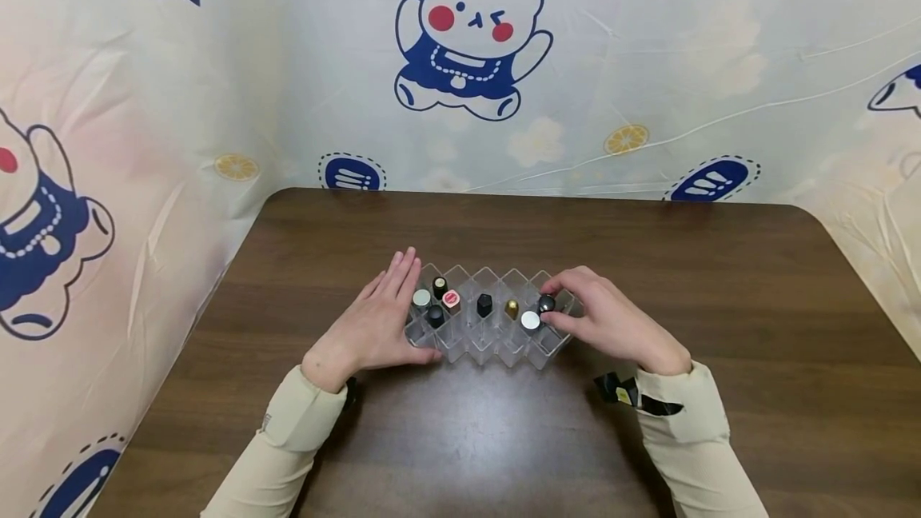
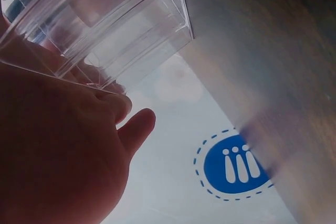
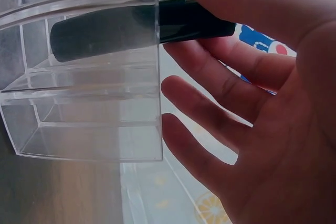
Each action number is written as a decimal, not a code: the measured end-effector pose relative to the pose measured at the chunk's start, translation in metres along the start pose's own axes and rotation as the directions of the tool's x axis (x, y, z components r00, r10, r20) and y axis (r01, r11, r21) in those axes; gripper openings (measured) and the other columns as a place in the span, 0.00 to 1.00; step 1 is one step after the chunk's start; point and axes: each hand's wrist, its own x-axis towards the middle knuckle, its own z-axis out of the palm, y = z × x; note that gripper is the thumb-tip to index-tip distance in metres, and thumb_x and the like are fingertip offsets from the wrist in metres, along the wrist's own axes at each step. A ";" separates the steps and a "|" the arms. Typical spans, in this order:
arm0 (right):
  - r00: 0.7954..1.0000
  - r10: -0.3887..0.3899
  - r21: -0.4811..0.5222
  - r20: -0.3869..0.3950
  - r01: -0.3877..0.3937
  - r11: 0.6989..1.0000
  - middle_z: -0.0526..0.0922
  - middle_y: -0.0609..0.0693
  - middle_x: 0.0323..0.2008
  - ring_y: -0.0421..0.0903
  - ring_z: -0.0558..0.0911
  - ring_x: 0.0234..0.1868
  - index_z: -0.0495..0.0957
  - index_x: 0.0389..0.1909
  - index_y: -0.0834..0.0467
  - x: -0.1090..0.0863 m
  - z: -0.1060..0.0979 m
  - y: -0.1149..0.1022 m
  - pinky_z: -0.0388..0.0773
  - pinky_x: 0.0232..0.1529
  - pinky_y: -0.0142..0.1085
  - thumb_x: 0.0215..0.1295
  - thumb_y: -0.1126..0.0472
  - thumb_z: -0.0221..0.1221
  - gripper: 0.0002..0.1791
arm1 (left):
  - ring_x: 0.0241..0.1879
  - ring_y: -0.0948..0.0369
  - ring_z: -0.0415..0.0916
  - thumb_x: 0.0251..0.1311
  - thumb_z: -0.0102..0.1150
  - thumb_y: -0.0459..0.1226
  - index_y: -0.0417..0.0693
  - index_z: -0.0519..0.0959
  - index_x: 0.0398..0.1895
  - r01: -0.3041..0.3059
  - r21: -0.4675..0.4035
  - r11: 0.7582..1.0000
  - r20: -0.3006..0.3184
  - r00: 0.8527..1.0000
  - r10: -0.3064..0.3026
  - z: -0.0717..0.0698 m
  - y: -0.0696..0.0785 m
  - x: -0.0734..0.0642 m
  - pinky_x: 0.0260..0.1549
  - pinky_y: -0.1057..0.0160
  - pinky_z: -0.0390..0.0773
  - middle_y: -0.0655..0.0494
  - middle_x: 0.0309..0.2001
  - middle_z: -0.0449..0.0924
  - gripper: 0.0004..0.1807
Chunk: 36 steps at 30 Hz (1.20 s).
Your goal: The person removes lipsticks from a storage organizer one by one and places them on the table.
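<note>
A clear plastic organizer (image 1: 484,348) with diamond-shaped compartments stands on the table. My left hand (image 1: 377,326) lies along its left end, fingers straight, thumb at the front corner. At the right end, my right hand (image 1: 615,318) pinches the top of a glossy black cosmetic tube (image 3: 197,20) between thumb and fingers. The tube's lower part is inside a compartment. Beside it stands a white-capped tube (image 1: 530,320). A gold-topped tube (image 1: 512,308) and a black-capped one (image 1: 485,305) occupy the middle. Several more, including a red-and-white-topped tube (image 1: 451,300), cluster near my left hand.
The brown wooden table (image 1: 755,286) extends around the organizer, with rounded far corners. A pale curtain (image 1: 302,62) printed with cartoon bears hangs behind and along the sides. A black strap (image 1: 658,406) shows at the right sleeve cuff.
</note>
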 end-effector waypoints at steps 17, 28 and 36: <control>1.000 -0.028 -0.006 0.005 0.028 1.000 0.82 0.50 0.42 0.49 0.76 0.49 0.82 0.44 0.57 0.000 0.000 0.003 0.75 0.50 0.47 0.55 0.66 0.68 0.14 | 0.78 0.51 0.31 0.38 0.65 0.69 0.40 0.41 0.77 -0.005 -0.014 1.000 0.001 1.000 0.005 0.000 0.000 0.000 0.74 0.47 0.50 0.49 0.79 0.29 0.72; 0.999 -0.050 0.016 -0.019 0.050 0.999 0.81 0.49 0.41 0.51 0.76 0.46 0.81 0.43 0.56 0.000 -0.002 0.004 0.75 0.47 0.45 0.55 0.64 0.68 0.14 | 0.78 0.51 0.31 0.39 0.65 0.69 0.40 0.40 0.77 -0.004 -0.017 1.000 0.008 1.000 0.004 0.000 0.000 0.001 0.73 0.47 0.51 0.48 0.79 0.29 0.71; 0.997 -0.065 0.028 -0.052 0.066 0.997 0.81 0.47 0.40 0.49 0.77 0.45 0.80 0.42 0.56 -0.001 -0.003 0.003 0.77 0.48 0.45 0.54 0.63 0.69 0.14 | 0.78 0.50 0.31 0.39 0.65 0.68 0.39 0.40 0.77 -0.006 -0.025 1.000 0.006 1.000 0.007 0.000 0.000 0.001 0.74 0.47 0.50 0.47 0.79 0.30 0.71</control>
